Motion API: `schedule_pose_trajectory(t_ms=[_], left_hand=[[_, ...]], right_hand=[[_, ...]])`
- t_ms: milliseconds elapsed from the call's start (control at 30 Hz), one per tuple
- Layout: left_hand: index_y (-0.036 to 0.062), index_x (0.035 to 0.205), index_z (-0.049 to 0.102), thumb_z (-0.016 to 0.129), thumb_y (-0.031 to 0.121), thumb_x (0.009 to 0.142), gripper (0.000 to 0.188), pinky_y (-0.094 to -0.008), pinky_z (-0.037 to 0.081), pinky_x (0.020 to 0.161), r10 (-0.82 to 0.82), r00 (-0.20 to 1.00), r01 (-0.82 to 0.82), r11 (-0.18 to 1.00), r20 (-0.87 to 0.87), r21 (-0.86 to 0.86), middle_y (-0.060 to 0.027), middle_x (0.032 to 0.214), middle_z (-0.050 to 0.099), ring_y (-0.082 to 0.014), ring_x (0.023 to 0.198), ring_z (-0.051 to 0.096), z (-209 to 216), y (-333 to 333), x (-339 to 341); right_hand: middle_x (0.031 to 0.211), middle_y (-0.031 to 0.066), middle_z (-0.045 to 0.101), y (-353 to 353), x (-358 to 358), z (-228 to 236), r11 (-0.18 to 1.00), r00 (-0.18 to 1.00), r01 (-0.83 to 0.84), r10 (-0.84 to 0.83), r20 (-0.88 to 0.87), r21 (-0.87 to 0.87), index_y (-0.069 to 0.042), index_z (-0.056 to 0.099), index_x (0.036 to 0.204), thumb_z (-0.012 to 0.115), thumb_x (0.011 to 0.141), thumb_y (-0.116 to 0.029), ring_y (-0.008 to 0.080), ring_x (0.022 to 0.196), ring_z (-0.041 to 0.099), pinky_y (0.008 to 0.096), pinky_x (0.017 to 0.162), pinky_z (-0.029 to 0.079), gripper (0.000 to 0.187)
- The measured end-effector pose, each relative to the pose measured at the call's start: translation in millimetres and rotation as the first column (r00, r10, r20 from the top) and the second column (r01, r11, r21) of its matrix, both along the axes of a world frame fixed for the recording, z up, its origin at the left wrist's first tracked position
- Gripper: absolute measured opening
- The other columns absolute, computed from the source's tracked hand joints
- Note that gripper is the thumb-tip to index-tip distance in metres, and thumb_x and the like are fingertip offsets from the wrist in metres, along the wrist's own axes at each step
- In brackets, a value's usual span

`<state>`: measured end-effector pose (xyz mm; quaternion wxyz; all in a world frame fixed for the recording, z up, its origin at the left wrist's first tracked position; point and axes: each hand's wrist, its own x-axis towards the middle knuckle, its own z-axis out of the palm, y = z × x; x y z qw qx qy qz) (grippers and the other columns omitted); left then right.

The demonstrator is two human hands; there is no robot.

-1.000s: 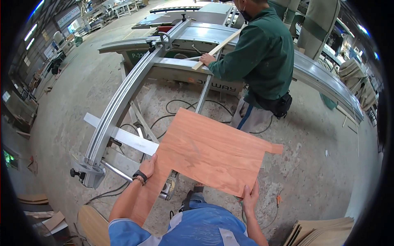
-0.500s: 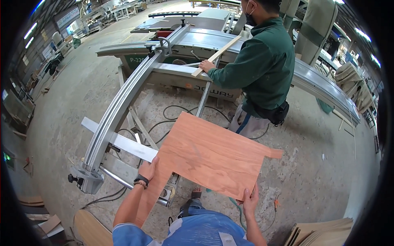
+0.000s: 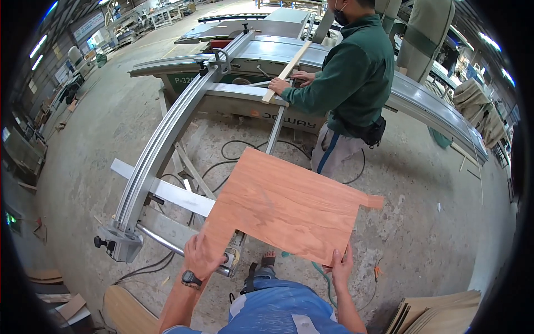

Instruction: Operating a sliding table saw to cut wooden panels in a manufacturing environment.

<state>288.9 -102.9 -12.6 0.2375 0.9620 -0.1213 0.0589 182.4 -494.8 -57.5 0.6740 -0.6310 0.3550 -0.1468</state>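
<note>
A reddish-brown plywood panel [image 3: 283, 206] with a notched outline is held up in front of me, one narrow leg running toward my left forearm and a small tab at its right corner. My left hand [image 3: 202, 257] grips the left leg, palm over its face, fingers bent round the edge. My right hand [image 3: 340, 266] pinches the lower right corner, thumb on the near edge, other fingers partly hidden. Behind the panel's left side, a flat metal bar [image 3: 178, 195] crosses beneath the long aluminium fence rail [image 3: 167, 133].
A person in a green jacket [image 3: 359, 78] stands at the sliding table saw [image 3: 228, 97], both hands around a light wood strip [image 3: 289, 69]. Black cables [image 3: 225, 150] loop over the concrete floor. Stacked boards [image 3: 436, 314] lie at lower right, a curved board [image 3: 128, 309] at lower left.
My left hand has slid down the panel's leg toward me, its back now turned up. The panel has barely moved. The other person's second hand has come into view by the strip.
</note>
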Motion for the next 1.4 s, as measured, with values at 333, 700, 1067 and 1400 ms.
schedule_pose_trajectory(t_ms=[333,700,1067,1400], left_hand=[[-0.0038,0.122,0.043,0.085,0.034,0.047,0.094,-0.0482,0.036,0.095,0.045,0.996,-0.049,0.998,0.080,0.048,-0.0248,0.120,0.043,-0.0407,0.110,0.042,-15.3,-1.3,-6.0],[-0.0045,0.124,0.041,0.084,0.031,0.047,0.095,-0.0474,0.037,0.092,0.028,0.996,-0.032,0.998,0.083,0.053,-0.0252,0.120,0.042,-0.0404,0.105,0.042,-20.4,-3.0,-6.7],[-0.0025,0.117,0.046,0.082,0.034,0.047,0.086,-0.0466,0.040,0.088,0.054,0.989,-0.067,0.994,0.138,0.090,-0.0205,0.111,0.048,-0.0376,0.099,0.046,-6.5,-10.4,-12.6],[0.0011,0.116,0.050,0.080,0.040,0.049,0.083,-0.0456,0.039,0.089,0.068,0.979,-0.085,0.993,0.191,0.080,-0.0195,0.111,0.049,-0.0365,0.101,0.046,-0.2,-10.0,-20.5]], right_hand=[[0.081,0.0132,0.063,4.1,-1.2,2.2,1.000,1.000,0.002,-0.002,-0.017,-0.008,-0.010,0.025,0.143,0.053,0.091,-0.013,0.0192,0.049,0.061,0.0281,0.033,0.046,0.058],[0.078,0.0149,0.064,-3.0,-3.9,-0.2,1.000,1.000,0.018,-0.018,-0.006,0.008,-0.010,0.025,0.143,0.053,0.092,-0.015,0.0201,0.048,0.061,0.0294,0.034,0.047,0.059],[0.075,0.0143,0.065,-2.2,-11.6,23.0,0.999,0.999,-0.031,0.031,-0.005,-0.045,-0.010,0.024,0.144,0.052,0.092,-0.016,0.0189,0.047,0.061,0.0266,0.033,0.045,0.059],[0.077,0.0122,0.065,-8.1,-21.3,28.8,0.998,0.996,-0.046,0.048,0.071,-0.032,-0.010,0.027,0.142,0.052,0.092,-0.016,0.0173,0.046,0.060,0.0246,0.032,0.044,0.056]])
